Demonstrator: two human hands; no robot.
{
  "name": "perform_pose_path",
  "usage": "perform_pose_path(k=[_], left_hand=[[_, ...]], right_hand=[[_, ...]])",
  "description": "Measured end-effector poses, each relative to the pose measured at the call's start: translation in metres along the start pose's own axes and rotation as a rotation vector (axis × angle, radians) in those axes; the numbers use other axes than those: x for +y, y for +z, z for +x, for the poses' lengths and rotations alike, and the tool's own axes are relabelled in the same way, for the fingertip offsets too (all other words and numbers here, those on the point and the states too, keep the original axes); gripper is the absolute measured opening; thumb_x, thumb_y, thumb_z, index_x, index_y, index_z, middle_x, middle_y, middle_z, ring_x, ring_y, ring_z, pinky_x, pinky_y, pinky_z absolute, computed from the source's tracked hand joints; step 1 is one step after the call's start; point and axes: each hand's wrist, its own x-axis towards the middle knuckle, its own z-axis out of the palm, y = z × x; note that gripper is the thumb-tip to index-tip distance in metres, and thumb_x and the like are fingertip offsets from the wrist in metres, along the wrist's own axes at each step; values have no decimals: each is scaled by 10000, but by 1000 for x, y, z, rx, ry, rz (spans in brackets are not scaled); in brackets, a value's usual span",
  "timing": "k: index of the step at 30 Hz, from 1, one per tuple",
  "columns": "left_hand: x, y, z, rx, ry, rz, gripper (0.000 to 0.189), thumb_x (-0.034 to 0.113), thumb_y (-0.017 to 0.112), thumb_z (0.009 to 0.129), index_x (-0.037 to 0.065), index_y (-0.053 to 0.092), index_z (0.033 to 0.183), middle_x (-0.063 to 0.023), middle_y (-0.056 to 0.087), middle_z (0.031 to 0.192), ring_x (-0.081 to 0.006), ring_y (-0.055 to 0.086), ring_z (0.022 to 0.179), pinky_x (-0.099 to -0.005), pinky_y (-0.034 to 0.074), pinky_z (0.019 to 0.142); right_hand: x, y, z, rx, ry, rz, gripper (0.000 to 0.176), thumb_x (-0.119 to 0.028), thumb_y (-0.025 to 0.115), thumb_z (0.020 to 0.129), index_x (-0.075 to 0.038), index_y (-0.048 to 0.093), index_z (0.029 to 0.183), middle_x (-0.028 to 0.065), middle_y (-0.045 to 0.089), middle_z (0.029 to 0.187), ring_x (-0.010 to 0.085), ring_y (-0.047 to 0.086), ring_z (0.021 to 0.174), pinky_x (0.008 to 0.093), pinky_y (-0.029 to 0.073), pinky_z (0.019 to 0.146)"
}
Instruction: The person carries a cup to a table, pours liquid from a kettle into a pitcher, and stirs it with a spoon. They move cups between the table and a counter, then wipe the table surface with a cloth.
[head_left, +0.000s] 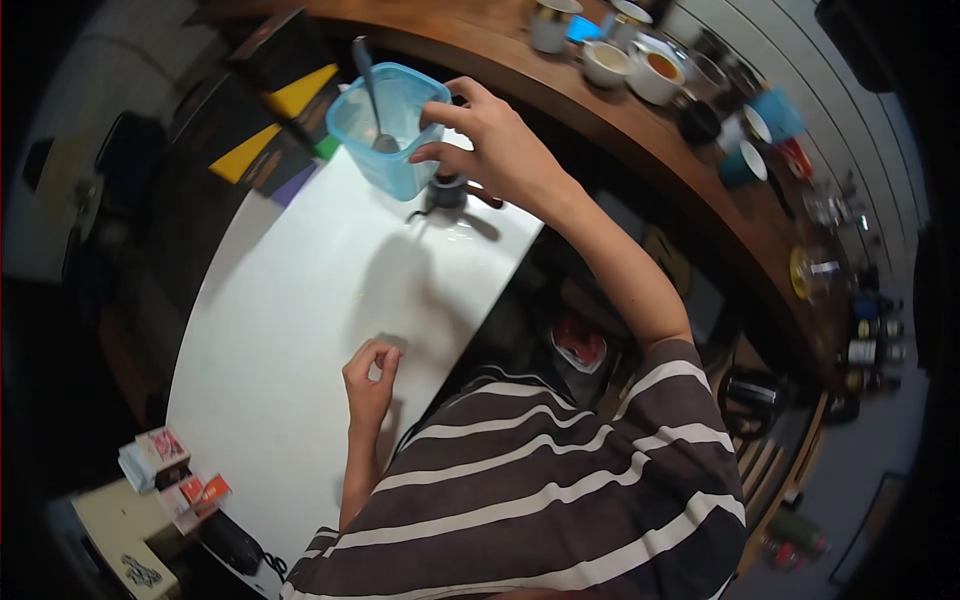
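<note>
White counter (300, 300); right hand (500, 150) outstretched, grip on blue tub (398, 150); left hand (370, 378) half-curled, empty.

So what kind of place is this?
Probably a café or coffee bar: cups and mugs line a curved wooden ledge, bottles stand nearby, and the right hand grips a blue container holding a spoon.
</note>
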Motion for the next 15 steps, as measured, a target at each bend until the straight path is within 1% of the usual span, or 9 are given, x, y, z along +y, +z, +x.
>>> perform_pose_path(k=[1,2,4,6,8,10,13,14,15], left_hand=[[6,8,4,-17,-1,-16,116,39,679,918,-30,649,829,-81,586,719,-164,519,650,-299,437,634],[13,18,8,-30,3,-33,125,45,677,920,-30,648,824,-83,584,716,-165,517,652,-301,435,637],[23,40,14,-89,51,-26,130,49,673,921,-34,648,824,-84,587,713,-165,520,663,-300,433,647],[37,65,19,-156,94,-49,127,46,669,921,-35,649,825,-82,597,715,-164,521,667,-297,430,647],[53,93,22,-209,127,-55,129,49,668,922,-34,650,824,-79,608,719,-162,520,663,-296,428,643],[73,125,26,-292,194,-101,133,51,666,924,-33,651,823,-75,611,725,-160,519,660,-294,427,639],[105,173,26,-405,218,-127,140,64,664,929,-36,653,831,-72,610,732,-150,523,656,-285,422,633],[116,189,26,-453,217,-136,142,68,662,930,-36,653,834,-71,610,733,-146,525,656,-283,420,629],[122,206,25,-486,225,-148,141,75,663,929,-30,655,835,-66,604,728,-139,529,657,-280,417,625]], right_hand=[[-6,-16,-14,77,-49,-98,302,-236,814,823,-66,675,1030,201,597,1177,361,656,956,418,544,812],[-7,-32,-33,96,-20,-117,302,-236,814,823,-66,675,1030,201,597,1177,361,656,956,418,544,812],[-8,-67,-65,154,-58,-124,308,-242,818,815,-64,672,1019,193,603,1152,356,657,949,417,541,821],[-15,-110,-104,179,5,-174,308,-237,820,808,-64,670,1014,180,606,1135,351,653,943,409,537,828],[-19,-153,-146,173,79,-183,309,-270,805,820,-108,688,1056,187,596,1058,384,646,917,447,524,810],[-23,-196,-190,228,164,-220,312,-266,811,814,-82,684,1031,157,592,1014,345,648,856,417,525,761],[-32,-259,-249,317,279,-321,299,-239,819,809,-39,679,982,145,603,989,279,669,827,371,540,735],[-30,-278,-267,394,331,-226,288,-205,820,809,-22,672,976,122,616,987,244,682,811,336,548,726],[-31,-298,-284,432,364,-240,276,-183,818,812,-16,670,975,109,624,984,223,685,805,322,547,724]])
